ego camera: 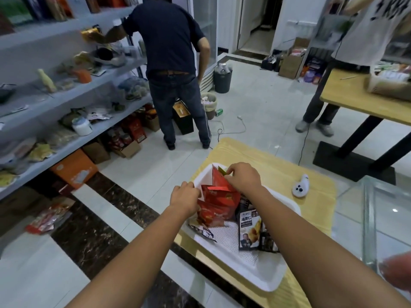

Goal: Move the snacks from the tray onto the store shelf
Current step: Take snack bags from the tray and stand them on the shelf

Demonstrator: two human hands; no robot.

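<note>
— How far along was the job?
— Plenty left, I'd judge. The tray [266,276] on the worktop [311,181] held a heap of red snack packs [219,196], with dark snack boxes [249,230] just beside them.
— And the hands?
— Both were clamped on the red snack packs: the left hand [184,196] at their edge, the right hand [241,177] pinching the top. The store shelf [66,138] stood well apart, to the left.

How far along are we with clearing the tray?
Done: the shelf holds goods, but nothing shows which came from this tray. In hand: left hand and right hand hold the red packets. Left: dark packets and a small wrapper lie in the tray.
</note>
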